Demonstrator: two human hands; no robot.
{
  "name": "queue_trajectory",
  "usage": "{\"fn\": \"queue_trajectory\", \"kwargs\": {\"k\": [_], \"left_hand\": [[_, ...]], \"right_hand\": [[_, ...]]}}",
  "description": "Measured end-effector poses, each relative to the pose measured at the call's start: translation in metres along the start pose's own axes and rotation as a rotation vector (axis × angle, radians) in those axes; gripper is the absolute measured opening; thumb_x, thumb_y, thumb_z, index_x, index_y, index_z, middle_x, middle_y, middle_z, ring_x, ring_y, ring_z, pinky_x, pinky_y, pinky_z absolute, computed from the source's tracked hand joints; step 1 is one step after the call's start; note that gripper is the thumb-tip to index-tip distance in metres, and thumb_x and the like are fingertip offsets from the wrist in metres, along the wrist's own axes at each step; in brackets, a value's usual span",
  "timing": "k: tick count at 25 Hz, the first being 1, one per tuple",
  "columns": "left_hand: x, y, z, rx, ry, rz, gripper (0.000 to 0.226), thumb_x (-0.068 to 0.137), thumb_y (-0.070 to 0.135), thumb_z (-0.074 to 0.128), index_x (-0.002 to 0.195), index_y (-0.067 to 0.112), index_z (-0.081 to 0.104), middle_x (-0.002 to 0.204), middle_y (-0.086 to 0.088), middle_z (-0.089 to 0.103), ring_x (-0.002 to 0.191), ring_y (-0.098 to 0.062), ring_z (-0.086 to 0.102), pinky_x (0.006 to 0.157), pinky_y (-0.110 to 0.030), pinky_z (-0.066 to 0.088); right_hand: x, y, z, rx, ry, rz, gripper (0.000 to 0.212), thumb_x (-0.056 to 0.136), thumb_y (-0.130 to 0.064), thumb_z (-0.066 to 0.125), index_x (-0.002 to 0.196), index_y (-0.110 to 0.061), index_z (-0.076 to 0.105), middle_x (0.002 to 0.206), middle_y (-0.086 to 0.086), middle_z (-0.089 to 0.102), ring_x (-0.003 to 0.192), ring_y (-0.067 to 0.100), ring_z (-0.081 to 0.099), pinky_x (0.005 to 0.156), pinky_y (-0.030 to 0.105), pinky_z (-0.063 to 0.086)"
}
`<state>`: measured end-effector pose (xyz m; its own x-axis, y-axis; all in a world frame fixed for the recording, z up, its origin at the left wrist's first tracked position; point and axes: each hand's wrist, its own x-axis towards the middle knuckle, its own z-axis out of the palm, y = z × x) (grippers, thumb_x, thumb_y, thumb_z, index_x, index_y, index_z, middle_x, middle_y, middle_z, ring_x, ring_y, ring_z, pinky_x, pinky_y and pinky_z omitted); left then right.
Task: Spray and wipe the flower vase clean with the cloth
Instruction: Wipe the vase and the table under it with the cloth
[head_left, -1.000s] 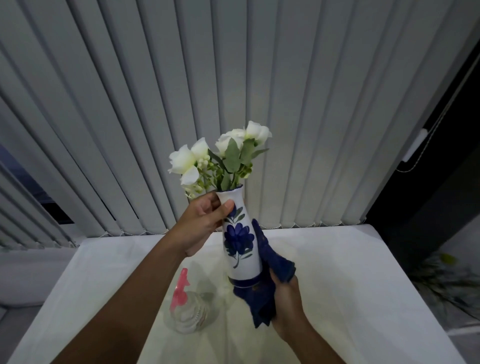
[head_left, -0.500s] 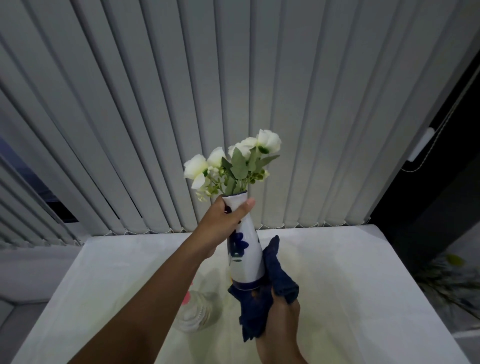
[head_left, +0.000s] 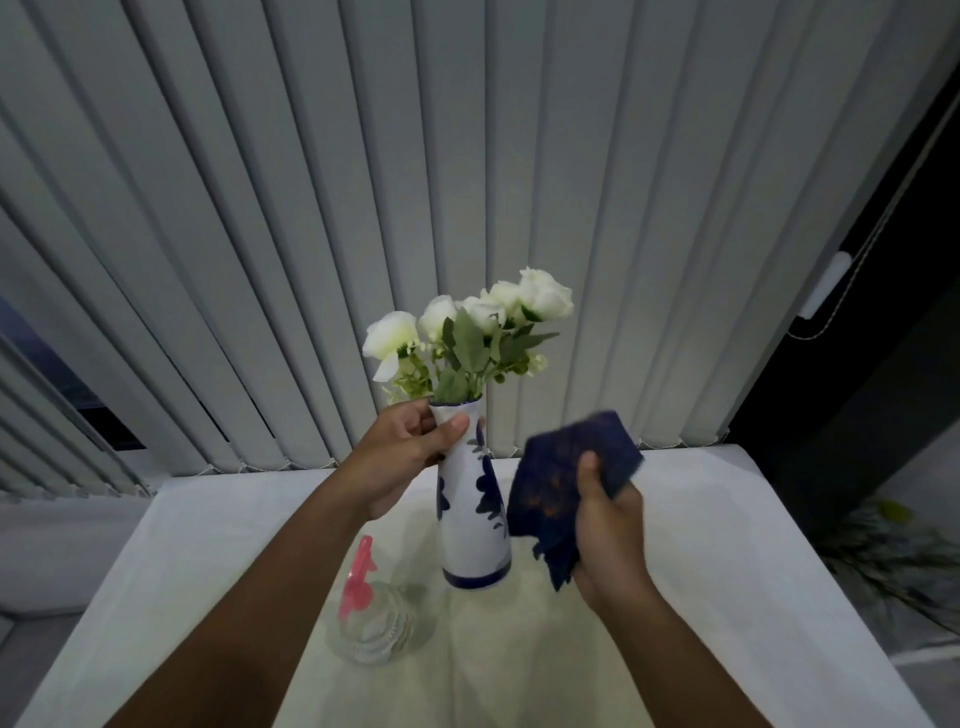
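Observation:
The white vase (head_left: 471, 530) with blue flower patterns holds white roses (head_left: 467, 332) and hangs upright above the table. My left hand (head_left: 410, 457) grips its neck just under the rim. To the right of the vase, my right hand (head_left: 608, 530) holds a dark blue cloth (head_left: 561, 483) spread over the fingers, a little apart from the vase's side. A clear spray bottle (head_left: 374, 618) with a pink trigger head stands on the table below my left forearm.
A white cloth covers the table (head_left: 701, 597), which runs to grey vertical blinds (head_left: 467, 182) behind. A dark gap and a blurred plant (head_left: 893, 551) lie off the table's right edge.
My right hand has pulled the cloth away from the vase's base and lifted it to the right. The vase has turned slightly in my left hand.

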<state>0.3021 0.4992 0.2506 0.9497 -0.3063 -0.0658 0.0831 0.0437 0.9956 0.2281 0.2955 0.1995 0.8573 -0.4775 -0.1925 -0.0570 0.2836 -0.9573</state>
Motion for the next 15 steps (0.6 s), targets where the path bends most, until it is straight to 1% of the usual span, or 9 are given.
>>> {"fn": "queue_trajectory", "kwargs": {"k": [2, 3, 4, 6, 8, 10, 12, 14, 15], "left_hand": [[0.0, -0.004, 0.009, 0.019, -0.035, 0.026, 0.021, 0.096, 0.011, 0.065, 0.116, 0.006, 0.069, 0.1, -0.004, 0.081, 0.093, -0.016, 0.075, 0.08, -0.026, 0.06], [0.0, -0.005, 0.013, 0.026, -0.035, 0.047, 0.017, 0.097, 0.009, 0.064, 0.112, 0.007, 0.07, 0.094, 0.0, 0.08, 0.089, -0.013, 0.075, 0.078, -0.026, 0.06], [0.0, -0.005, 0.015, 0.027, -0.017, 0.069, 0.013, 0.097, 0.009, 0.063, 0.108, 0.008, 0.07, 0.089, 0.003, 0.08, 0.084, -0.011, 0.075, 0.074, -0.024, 0.059], [0.001, -0.003, 0.016, -0.004, 0.044, 0.084, 0.015, 0.097, 0.01, 0.064, 0.11, 0.007, 0.071, 0.092, -0.001, 0.081, 0.085, -0.013, 0.075, 0.072, -0.024, 0.059], [0.002, -0.001, 0.012, -0.028, 0.108, 0.08, 0.017, 0.096, 0.01, 0.065, 0.112, 0.006, 0.071, 0.097, -0.006, 0.08, 0.086, -0.016, 0.075, 0.071, -0.026, 0.06], [0.003, 0.0, 0.006, -0.034, 0.147, 0.073, 0.014, 0.096, 0.01, 0.066, 0.108, 0.009, 0.072, 0.094, -0.002, 0.081, 0.084, -0.013, 0.075, 0.069, -0.025, 0.06], [0.002, -0.001, 0.006, -0.031, 0.151, 0.063, 0.014, 0.095, 0.01, 0.067, 0.108, 0.01, 0.072, 0.094, 0.0, 0.081, 0.084, -0.011, 0.075, 0.067, -0.022, 0.058], [0.001, -0.001, 0.012, -0.007, 0.128, 0.063, 0.017, 0.095, 0.011, 0.068, 0.111, 0.008, 0.072, 0.099, -0.002, 0.081, 0.087, -0.012, 0.075, 0.068, -0.021, 0.058], [0.001, -0.002, 0.016, 0.007, 0.109, 0.065, 0.017, 0.094, 0.013, 0.069, 0.11, 0.008, 0.072, 0.1, -0.004, 0.081, 0.089, -0.013, 0.075, 0.07, -0.022, 0.058]], "right_hand": [[-0.007, -0.004, 0.025, -0.249, -0.152, -0.213, 0.019, 0.101, -0.04, 0.055, 0.092, -0.034, 0.071, 0.082, -0.025, 0.077, 0.078, 0.003, 0.074, 0.062, 0.016, 0.054], [-0.014, 0.0, 0.034, -0.329, -0.238, -0.309, 0.014, 0.099, -0.042, 0.056, 0.101, -0.04, 0.07, 0.089, -0.031, 0.075, 0.085, -0.001, 0.072, 0.065, 0.01, 0.052], [-0.021, 0.01, 0.037, -0.391, -0.317, -0.426, 0.024, 0.097, -0.038, 0.056, 0.118, -0.045, 0.066, 0.105, -0.032, 0.073, 0.1, -0.004, 0.068, 0.076, 0.008, 0.053], [-0.033, 0.04, 0.025, -0.505, -0.428, -0.676, 0.057, 0.099, -0.022, 0.059, 0.152, -0.032, 0.042, 0.151, -0.016, 0.05, 0.14, 0.009, 0.046, 0.108, 0.018, 0.043], [-0.037, 0.076, -0.003, -0.664, -0.485, -0.898, 0.069, 0.101, -0.024, 0.062, 0.159, -0.031, 0.026, 0.166, -0.007, 0.027, 0.151, 0.019, 0.027, 0.118, 0.027, 0.031], [-0.045, 0.1, -0.027, -0.705, -0.574, -0.893, 0.066, 0.102, -0.038, 0.053, 0.158, -0.042, 0.017, 0.166, -0.001, 0.028, 0.149, 0.019, 0.032, 0.117, 0.036, 0.035], [-0.051, 0.099, -0.028, -0.625, -0.576, -0.8, 0.068, 0.102, -0.037, 0.053, 0.156, -0.051, 0.014, 0.155, 0.01, 0.043, 0.14, 0.019, 0.045, 0.114, 0.036, 0.04], [-0.044, 0.084, -0.008, -0.587, -0.53, -0.83, 0.078, 0.098, -0.019, 0.064, 0.157, -0.043, 0.019, 0.154, 0.006, 0.044, 0.14, 0.019, 0.045, 0.116, 0.023, 0.034], [-0.036, 0.071, 0.003, -0.606, -0.511, -0.881, 0.077, 0.094, -0.013, 0.064, 0.158, -0.032, 0.025, 0.158, 0.002, 0.038, 0.145, 0.02, 0.038, 0.117, 0.022, 0.03]]}}
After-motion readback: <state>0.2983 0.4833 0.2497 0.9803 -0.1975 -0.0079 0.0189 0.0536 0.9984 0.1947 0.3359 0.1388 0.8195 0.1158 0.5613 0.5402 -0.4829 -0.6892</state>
